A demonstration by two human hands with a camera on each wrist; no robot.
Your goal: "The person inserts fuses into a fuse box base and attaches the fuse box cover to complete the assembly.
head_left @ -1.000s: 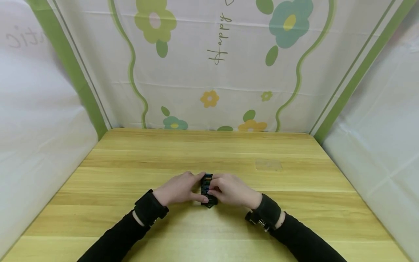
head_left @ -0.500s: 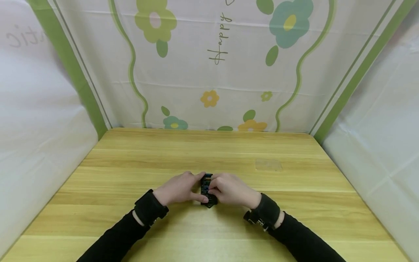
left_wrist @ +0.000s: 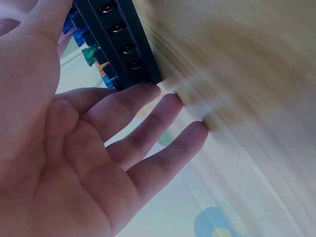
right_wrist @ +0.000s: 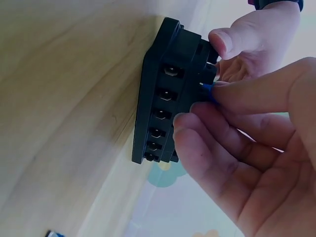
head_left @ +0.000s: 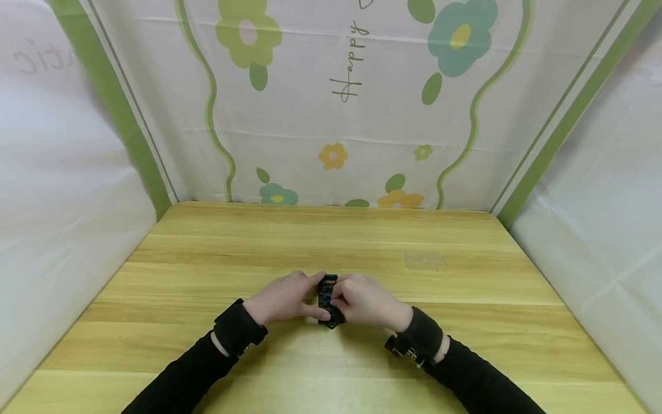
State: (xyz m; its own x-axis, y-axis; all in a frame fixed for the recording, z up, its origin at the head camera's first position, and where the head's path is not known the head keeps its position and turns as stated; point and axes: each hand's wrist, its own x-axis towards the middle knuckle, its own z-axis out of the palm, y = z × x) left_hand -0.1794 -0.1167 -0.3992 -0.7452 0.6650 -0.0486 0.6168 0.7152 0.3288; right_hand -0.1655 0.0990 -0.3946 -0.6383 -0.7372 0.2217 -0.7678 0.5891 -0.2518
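A black fuse box [head_left: 326, 290] with a row of metal terminals along its side stands on the wooden table. Blue, green [left_wrist: 90, 55] and orange blade fuses stick up from its top in the left wrist view. My left hand [head_left: 285, 300] holds the box between thumb and fingers, the thumb at the near end and the index fingertip at the far corner. Over the box's right side, my right hand [head_left: 369, 302] pinches a small blue blade fuse [right_wrist: 208, 93] between thumb and index finger, down at the slots. Its lower part is hidden by the fingers and the box.
A clear flat plastic piece [head_left: 424, 261] lies on the table [head_left: 258, 356], to the back right of the hands. A tiny blue and dark item [right_wrist: 53, 233] shows at the right wrist view's bottom edge. White flowered cloth [head_left: 310, 115] hangs behind and at both sides.
The right wrist has shifted very slightly to the left. Both hands otherwise keep the same hold on the fuse box and the blue fuse.
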